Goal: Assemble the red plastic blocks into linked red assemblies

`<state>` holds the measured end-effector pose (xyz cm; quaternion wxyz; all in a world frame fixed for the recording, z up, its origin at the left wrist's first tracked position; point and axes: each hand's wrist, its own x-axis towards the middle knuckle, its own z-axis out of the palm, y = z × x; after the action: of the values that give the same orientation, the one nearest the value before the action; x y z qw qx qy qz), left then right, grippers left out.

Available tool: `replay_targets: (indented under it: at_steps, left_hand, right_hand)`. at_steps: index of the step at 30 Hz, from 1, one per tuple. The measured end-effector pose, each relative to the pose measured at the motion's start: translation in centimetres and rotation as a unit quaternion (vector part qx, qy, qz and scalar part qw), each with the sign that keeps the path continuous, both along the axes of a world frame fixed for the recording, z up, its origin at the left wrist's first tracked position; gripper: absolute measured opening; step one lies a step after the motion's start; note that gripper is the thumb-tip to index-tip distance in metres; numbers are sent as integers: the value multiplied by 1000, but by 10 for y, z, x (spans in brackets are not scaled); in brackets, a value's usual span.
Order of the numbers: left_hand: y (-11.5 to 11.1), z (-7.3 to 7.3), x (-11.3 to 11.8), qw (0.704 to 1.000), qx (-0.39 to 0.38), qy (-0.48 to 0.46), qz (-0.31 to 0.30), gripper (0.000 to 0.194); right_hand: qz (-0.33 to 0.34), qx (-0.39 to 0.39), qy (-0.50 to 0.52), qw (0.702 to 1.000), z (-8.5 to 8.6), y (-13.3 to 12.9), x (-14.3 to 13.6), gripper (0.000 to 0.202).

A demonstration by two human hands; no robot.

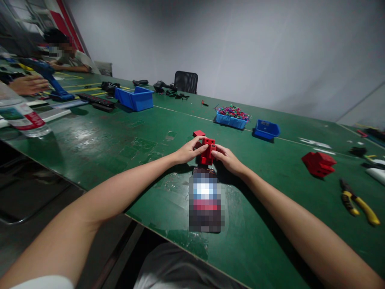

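Between my two hands stands a red block-like part [208,152] with small dark openings, just beyond a phone [206,200] that lies on the green table. My left hand [191,149] grips the part from the left, its thumb and fingers on the near side and top. From the right, my right hand [226,157] holds it with thumb and fingers pressed to its side. Another red piece [199,133] shows just behind my left fingers, partly hidden by them; I cannot tell whether it touches the held part.
At right lie a red block [319,164] and yellow-black pliers [357,202]. Ahead are a blue bin of coloured wires [231,122] and a smaller blue bin [266,129]. At left stand a blue bin [135,99] and a water bottle [24,116]; a co-worker's hand [29,85] is beyond.
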<state>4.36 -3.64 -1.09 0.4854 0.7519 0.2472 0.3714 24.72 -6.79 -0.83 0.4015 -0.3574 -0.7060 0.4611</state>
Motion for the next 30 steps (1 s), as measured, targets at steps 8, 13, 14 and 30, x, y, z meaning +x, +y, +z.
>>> replay_targets:
  at_steps: [8, 13, 14, 30]
  left_hand:
    - [-4, 1, 5, 999, -25, -7, 28, 59]
    - [-5, 2, 7, 997, -66, -43, 20, 58]
    - [-5, 2, 7, 997, -67, -43, 22, 59]
    - [-7, 8, 10, 987, -135, -83, 39, 62]
  right_hand:
    - [-1, -9, -1, 1000, 1, -2, -2, 46]
    - [4, -7, -8, 1000, 3, -3, -2, 47]
    - [4, -7, -6, 1000, 3, -3, -2, 47]
    - [1, 4, -16, 1000, 3, -3, -3, 49]
